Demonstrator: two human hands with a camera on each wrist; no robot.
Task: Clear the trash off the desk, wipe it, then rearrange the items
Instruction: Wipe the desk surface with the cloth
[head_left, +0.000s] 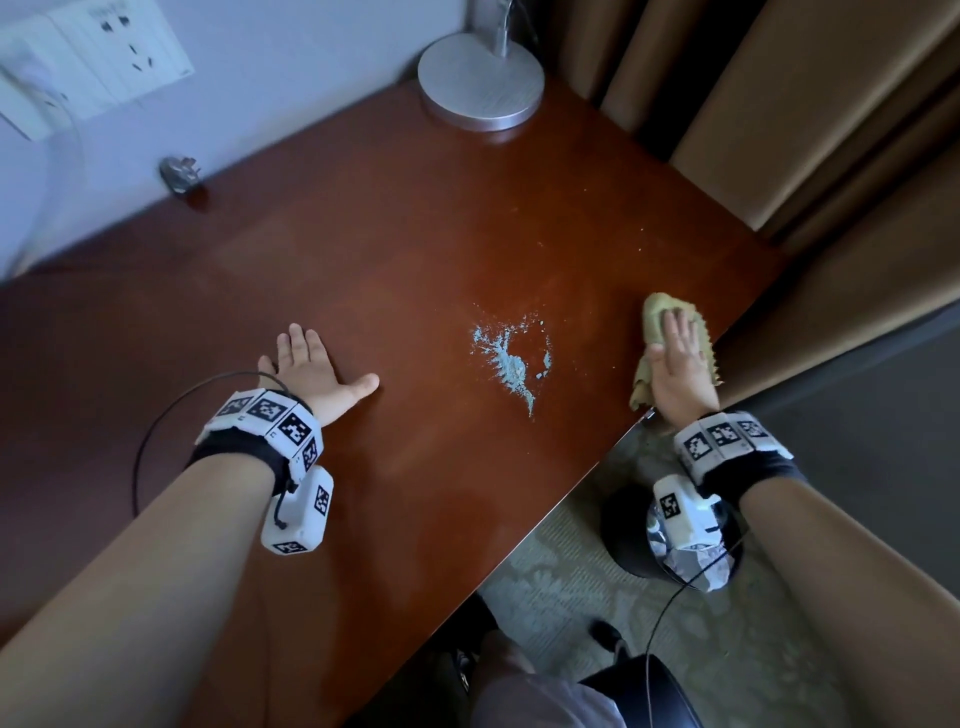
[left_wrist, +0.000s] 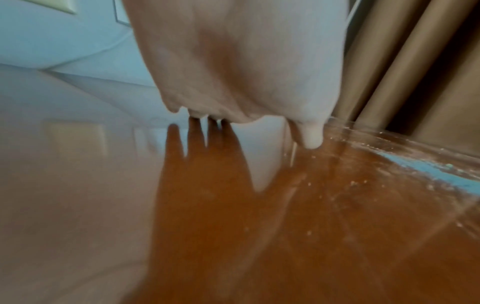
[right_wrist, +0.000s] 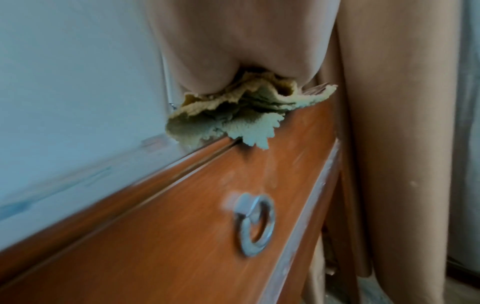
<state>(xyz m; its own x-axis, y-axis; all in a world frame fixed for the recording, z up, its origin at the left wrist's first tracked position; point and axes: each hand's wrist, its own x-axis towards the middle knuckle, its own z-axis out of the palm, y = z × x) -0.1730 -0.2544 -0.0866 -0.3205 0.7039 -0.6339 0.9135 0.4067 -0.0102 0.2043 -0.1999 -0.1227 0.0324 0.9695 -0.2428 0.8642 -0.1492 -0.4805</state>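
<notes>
Pressing flat on the cloth (head_left: 655, 332), the right hand (head_left: 678, 364) has its fingers straight at the desk's (head_left: 363, 270) right edge. Left hand (head_left: 311, 371) lies spread on the wood. Blue powder (head_left: 511, 361) sits between them. No readable writing anywhere, just wrist markers.

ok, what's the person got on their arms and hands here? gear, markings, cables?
Both forearms are bare, no sleeves or gloves. The left hand and right hand each have a dark wrist strap carrying a band of white blocks printed with black square fiducial markers, plus a white boxy camera unit below the wrist. A thin black cable runs from each.
</notes>
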